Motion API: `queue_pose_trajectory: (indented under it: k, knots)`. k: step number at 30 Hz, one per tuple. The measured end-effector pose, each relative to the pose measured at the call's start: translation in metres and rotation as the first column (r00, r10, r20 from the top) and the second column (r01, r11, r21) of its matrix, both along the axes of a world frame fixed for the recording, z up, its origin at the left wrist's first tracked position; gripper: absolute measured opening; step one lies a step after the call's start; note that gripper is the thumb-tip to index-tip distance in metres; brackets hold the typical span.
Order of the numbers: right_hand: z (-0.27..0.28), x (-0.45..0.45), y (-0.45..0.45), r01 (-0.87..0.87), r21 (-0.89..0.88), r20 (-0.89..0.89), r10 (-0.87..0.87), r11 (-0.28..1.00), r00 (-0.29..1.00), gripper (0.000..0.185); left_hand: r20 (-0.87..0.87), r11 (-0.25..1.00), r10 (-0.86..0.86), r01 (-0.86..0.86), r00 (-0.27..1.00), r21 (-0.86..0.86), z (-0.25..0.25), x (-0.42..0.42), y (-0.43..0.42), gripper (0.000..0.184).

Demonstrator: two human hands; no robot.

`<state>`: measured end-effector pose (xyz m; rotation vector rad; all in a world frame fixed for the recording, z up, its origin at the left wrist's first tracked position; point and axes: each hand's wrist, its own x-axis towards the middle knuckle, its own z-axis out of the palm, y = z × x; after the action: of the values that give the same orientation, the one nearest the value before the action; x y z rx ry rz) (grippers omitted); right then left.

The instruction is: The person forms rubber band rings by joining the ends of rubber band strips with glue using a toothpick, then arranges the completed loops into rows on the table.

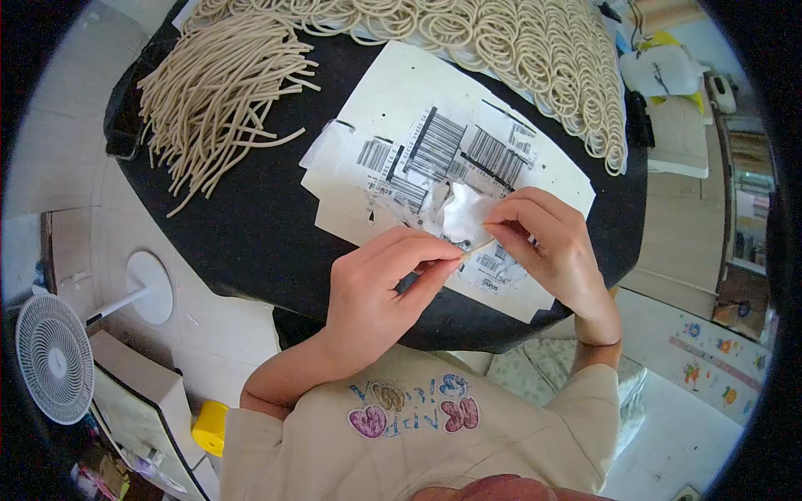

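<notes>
Between the tips of my left hand, thumb and index finger pinch one end of a short beige cord. The cord runs toward my right hand, whose thumb and fingertips are also pinched together at its other end; the exact contact is partly hidden. Just beyond the fingertips lies a crumpled white tissue-like piece. Under both hands is a pale cardboard sheet with several barcode labels stuck on it.
A pile of straight beige cords lies at the back left of the black-covered table. Rows of beige rings cover the back right. A white fan stands on the left floor, near a yellow roll.
</notes>
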<state>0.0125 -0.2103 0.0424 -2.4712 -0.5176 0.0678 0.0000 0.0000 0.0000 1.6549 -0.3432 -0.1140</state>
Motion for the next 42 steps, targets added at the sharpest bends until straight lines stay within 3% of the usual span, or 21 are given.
queue_pose_trajectory:
  k: [11,14,20,23,26,42]
  knots:
    - [-0.002,-0.001,0.003,-0.011,-0.03,0.063,0.013,0.999,0.998,0.014,0.013,1.0,-0.007,0.007,1.0,-0.004,-0.002,0.001,0.002,0.013]
    - [0.001,-0.002,0.003,0.026,0.046,-0.003,-0.026,0.999,1.0,0.014,-0.01,0.999,-0.009,0.008,1.0,-0.048,-0.001,0.001,0.003,0.013]
    - [0.009,-0.002,0.003,0.034,0.361,-0.193,0.039,0.932,0.98,0.011,-0.106,0.964,-0.043,0.014,0.993,-0.266,-0.004,0.002,0.006,0.014]
    - [0.0,-0.007,0.008,0.201,0.655,-0.419,0.128,0.729,0.899,0.012,-0.138,0.952,-0.079,0.033,0.987,-0.305,-0.004,0.002,0.007,0.014]
    - [0.003,-0.008,0.012,0.287,0.663,-0.522,0.153,0.691,0.839,0.013,-0.136,0.944,-0.054,0.006,0.989,-0.329,-0.006,0.001,0.006,0.014]
    - [0.002,-0.007,0.004,0.248,0.67,-0.553,0.247,0.7,0.795,0.014,-0.131,0.951,-0.139,0.096,0.982,-0.293,-0.003,0.005,0.008,0.013]
